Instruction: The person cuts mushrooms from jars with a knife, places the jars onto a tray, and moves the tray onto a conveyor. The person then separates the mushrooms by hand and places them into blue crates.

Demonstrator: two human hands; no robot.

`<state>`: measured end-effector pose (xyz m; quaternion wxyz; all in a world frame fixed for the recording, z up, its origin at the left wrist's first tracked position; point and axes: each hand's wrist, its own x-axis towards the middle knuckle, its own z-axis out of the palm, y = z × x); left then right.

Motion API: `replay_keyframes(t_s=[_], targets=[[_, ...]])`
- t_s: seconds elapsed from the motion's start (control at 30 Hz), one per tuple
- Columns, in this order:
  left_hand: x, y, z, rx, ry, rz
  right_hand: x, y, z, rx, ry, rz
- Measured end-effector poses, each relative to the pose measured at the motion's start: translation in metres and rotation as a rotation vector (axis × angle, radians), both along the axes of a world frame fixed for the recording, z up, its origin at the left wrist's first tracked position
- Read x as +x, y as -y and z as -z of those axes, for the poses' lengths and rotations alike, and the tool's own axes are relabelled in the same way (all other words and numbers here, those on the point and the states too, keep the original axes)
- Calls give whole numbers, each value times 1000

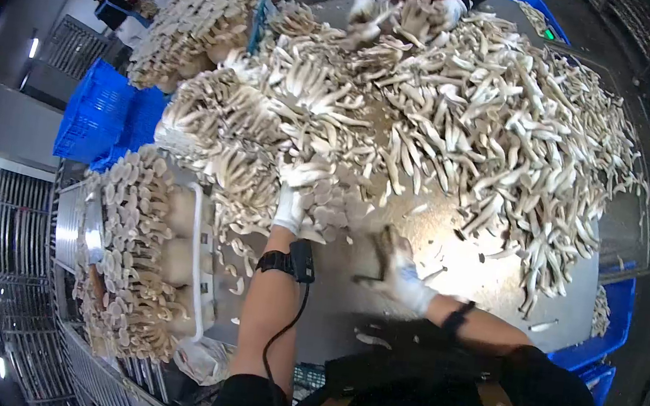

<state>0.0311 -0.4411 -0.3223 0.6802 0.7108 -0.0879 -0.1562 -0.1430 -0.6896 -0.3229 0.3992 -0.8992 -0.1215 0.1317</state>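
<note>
My left hand (293, 199), in a white glove, has its fingers around a mushroom cluster (329, 203) at the near edge of the heaped clusters (249, 123). To its right, my right hand (398, 270), gloved and slightly blurred, is held over the metal table (316, 300) with thumb and fingers spread and nothing between them. Beyond it lies a large pile of loose, long-stemmed mushrooms (506, 136). A few single mushrooms and scraps lie near my right hand.
Across the table, a person's gloved hands (453, 10) hold mushrooms. Blue crates (99, 112) stand at the left, beside a white crate (197, 268) of bottles with mushrooms growing from them. More blue crates (613, 323) are at the right. Two people are in the left background.
</note>
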Motion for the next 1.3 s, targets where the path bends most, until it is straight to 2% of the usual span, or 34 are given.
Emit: replay_keyframes(t_s=[0.03,0.07,0.1,0.17,0.23,0.27,0.3,0.37,0.43,0.47,0.53,0.63,0.7,0.73,0.77,0.83,0.87,0.93,1.0,1.03,1.13,1.17,1.2,1.23,1.3], targets=[[-12,21,-11,-171,-200,-100,7,-15,8,101,64,85],[-15,42,-4,-182,-127,-105,19,-23,22,207,133,170],[-22,51,-13,-50,-106,-109,37,-22,32,-133,519,75],[-36,70,-30,219,-71,-106,80,4,11,-479,1035,-50],[-33,91,-72,118,127,7,106,29,-37,234,999,72],[-37,102,-109,96,113,27,112,45,-72,-293,1154,39],[-45,109,-158,72,254,85,110,62,-106,-412,1090,36],[-60,120,-221,-7,447,132,98,95,-162,-422,1090,121],[-82,124,-232,34,577,110,55,112,-180,-334,1080,181],[-95,126,-218,110,619,80,33,112,-168,-281,1021,181],[-136,128,-150,398,653,7,-12,100,-104,-213,740,146],[-202,106,11,917,713,-12,-54,102,5,-322,227,130],[-197,89,66,1027,925,170,-65,108,17,-383,274,113],[-188,95,109,1016,818,293,-53,114,18,-354,374,23],[-189,113,68,782,549,374,-65,107,24,-300,434,-62],[-191,150,-21,307,-33,369,-51,89,10,23,314,-67],[-186,155,-51,363,78,374,-45,94,4,332,210,-130],[-175,159,-69,419,182,386,-39,95,-26,1075,-298,-5],[-174,152,-70,51,-76,318,-40,103,-81,1123,-401,37],[-179,155,-78,-386,-276,210,-33,110,-94,1163,-499,68],[-173,158,-84,-499,-338,91,-20,113,-115,1018,-403,150],[-171,157,-84,-625,-414,-8,-14,111,-100,1083,-301,180],[-170,156,-83,-752,-490,-112,-8,114,-93,997,-255,191],[-175,157,-85,-750,-489,-113,-8,114,-79,999,-255,190],[-183,161,-94,-632,-294,-172,-9,115,-56,943,-166,280]])
